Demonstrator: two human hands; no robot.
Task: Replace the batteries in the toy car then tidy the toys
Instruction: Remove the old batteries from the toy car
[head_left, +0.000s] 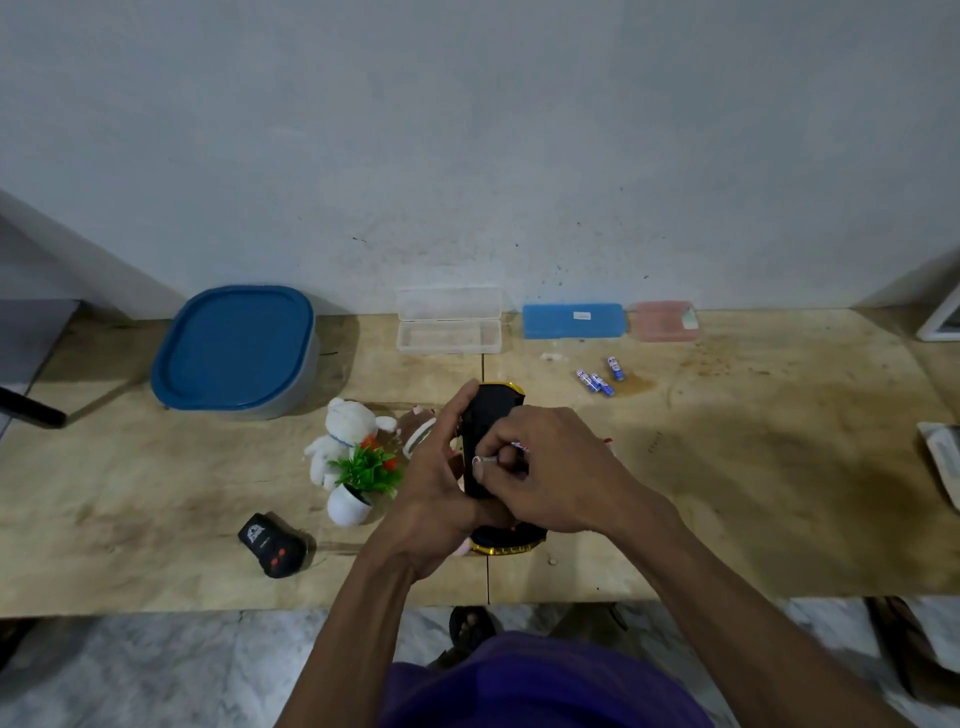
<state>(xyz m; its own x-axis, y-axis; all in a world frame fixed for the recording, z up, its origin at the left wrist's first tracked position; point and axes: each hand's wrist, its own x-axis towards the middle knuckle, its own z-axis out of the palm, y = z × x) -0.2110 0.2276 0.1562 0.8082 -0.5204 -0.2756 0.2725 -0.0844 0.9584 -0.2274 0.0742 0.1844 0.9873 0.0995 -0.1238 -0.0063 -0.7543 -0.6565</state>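
Note:
The toy car (488, 410) is upside down, black underside up with a gold rim, held over the middle of the wooden table (727, 493). My left hand (436, 483) grips its left side. My right hand (550, 473) rests on the underside and pinches a battery (519, 446) by a small metal spring contact. Three loose blue-and-white batteries (597, 379) lie on the table behind and to the right. A white teddy (343, 431), a brown plush (418, 421), partly hidden by my hand, and a small potted plant (361, 483) sit just left of the car. The black remote (271, 544) lies nearer the front edge.
A blue-lidded tub (236, 353) stands at the back left. Along the wall are an open clear case (449, 327), a blue case (573, 320) and a pink case (667, 321). A white object (943, 457) lies at the right edge.

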